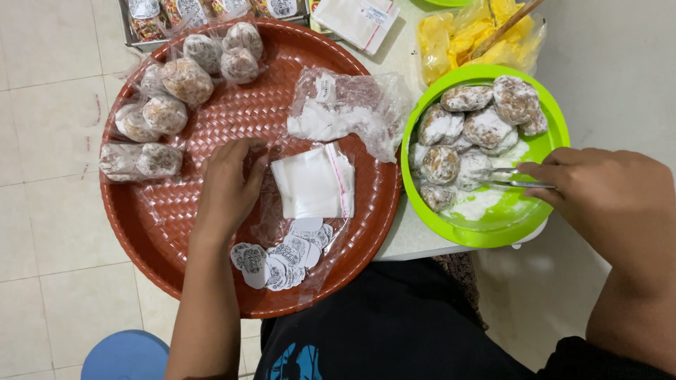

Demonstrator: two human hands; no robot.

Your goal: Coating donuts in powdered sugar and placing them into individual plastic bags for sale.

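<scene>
Nearest the camera, a loose pile of small round paper labels (282,255) lies at the near edge of the woven red tray (176,239). Just above them, the left hand (229,186) rests palm down on the tray, fingers loosely curled on clear plastic film, gripping nothing firmly; a stack of small clear bags (313,181) lies just right of its fingertips, close but apart. The right hand (605,193) is clenched on metal tongs (510,179), whose tips reach left into the green bowl (546,116) and sit against the powdered round cakes (479,127), near the white powder at the bowl's bottom. Further out on the tray, a crumpled plastic bag with powder (345,105) sits beside the bowl. At the tray's far left, wrapped cakes in pairs (176,91) line the rim. Beyond the bowl, a bag of yellow pieces (472,39) holds a wooden stick.
</scene>
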